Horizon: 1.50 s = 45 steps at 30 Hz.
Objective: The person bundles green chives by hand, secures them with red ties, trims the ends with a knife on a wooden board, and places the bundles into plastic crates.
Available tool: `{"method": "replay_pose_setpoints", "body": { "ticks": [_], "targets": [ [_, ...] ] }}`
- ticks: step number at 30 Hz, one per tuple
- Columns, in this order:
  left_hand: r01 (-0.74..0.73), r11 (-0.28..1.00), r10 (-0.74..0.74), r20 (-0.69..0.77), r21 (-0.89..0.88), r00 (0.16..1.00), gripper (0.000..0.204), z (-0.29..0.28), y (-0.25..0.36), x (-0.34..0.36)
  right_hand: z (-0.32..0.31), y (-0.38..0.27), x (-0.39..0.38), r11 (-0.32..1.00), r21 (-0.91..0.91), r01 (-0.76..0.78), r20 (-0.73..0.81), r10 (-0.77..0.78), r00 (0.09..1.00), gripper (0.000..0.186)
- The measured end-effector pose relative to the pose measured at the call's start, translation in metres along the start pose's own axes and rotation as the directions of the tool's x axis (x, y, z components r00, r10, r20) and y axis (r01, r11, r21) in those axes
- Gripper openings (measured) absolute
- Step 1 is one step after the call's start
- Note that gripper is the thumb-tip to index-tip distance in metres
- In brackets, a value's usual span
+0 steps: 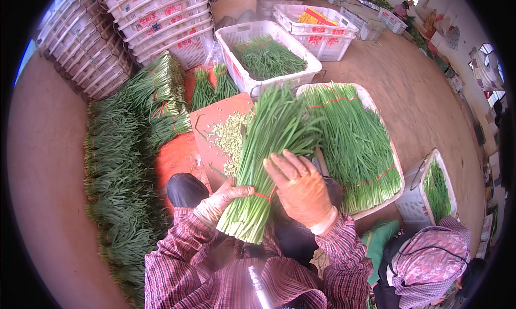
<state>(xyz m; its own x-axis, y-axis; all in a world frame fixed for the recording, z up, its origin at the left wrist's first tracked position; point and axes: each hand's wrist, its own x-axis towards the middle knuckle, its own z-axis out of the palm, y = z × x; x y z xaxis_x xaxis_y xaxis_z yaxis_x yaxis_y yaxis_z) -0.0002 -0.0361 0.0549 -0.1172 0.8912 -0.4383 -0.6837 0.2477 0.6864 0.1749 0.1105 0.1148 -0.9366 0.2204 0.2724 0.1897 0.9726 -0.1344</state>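
A bundle of long green leafy stalks (248, 207) with a red band near its pale cut ends lies diagonally in front of me. My left hand (217, 201), in a thin glove, is closed around its lower part. My gloved right hand (295, 188) is over the bundle's right side, fingers stretched and apart, touching the leaves. Beyond it is a reddish board (209, 147) scattered with pale trimmings (228, 142). To the right, a white crate (398, 172) holds banded bundles (355, 153) laid lengthwise.
Bundles (118, 190) are heaped along my left. Behind stand stacked crates (172, 26), a crate of loose greens (231, 56) and more crates (322, 43). A smaller crate (414, 196) stands right. A co-worker (430, 255) is at my lower right; another person (400, 9) is far back.
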Motion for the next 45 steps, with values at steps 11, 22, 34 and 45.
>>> {"method": "replay_pose_setpoints", "body": {
  "ticks": [11,22,34,45],
  "targets": [
    [-0.168,0.967,0.152,0.099,0.192,0.983,0.092,0.024,-0.005,0.123,0.088,0.091,0.009,0.018,0.88,-0.475,0.433,0.383,0.816,0.095],
    [-0.387,0.853,0.262,0.354,0.35,0.898,0.108,-0.006,0.055,0.205,0.09,0.17,0.094,-0.226,0.842,-0.489,0.533,0.488,0.691,0.068],
    [-0.278,0.758,0.634,-0.568,0.59,0.525,0.069,-0.238,0.04,0.253,-0.051,0.302,0.315,0.427,0.895,-0.128,-0.114,0.497,0.86,0.054],
    [0.366,0.0,0.79,-0.225,0.931,0.571,0.059,-0.25,0.022,0.243,0.201,0.366,0.466,0.609,0.641,-0.468,0.148,0.5,0.853,0.072]
  ]
}}
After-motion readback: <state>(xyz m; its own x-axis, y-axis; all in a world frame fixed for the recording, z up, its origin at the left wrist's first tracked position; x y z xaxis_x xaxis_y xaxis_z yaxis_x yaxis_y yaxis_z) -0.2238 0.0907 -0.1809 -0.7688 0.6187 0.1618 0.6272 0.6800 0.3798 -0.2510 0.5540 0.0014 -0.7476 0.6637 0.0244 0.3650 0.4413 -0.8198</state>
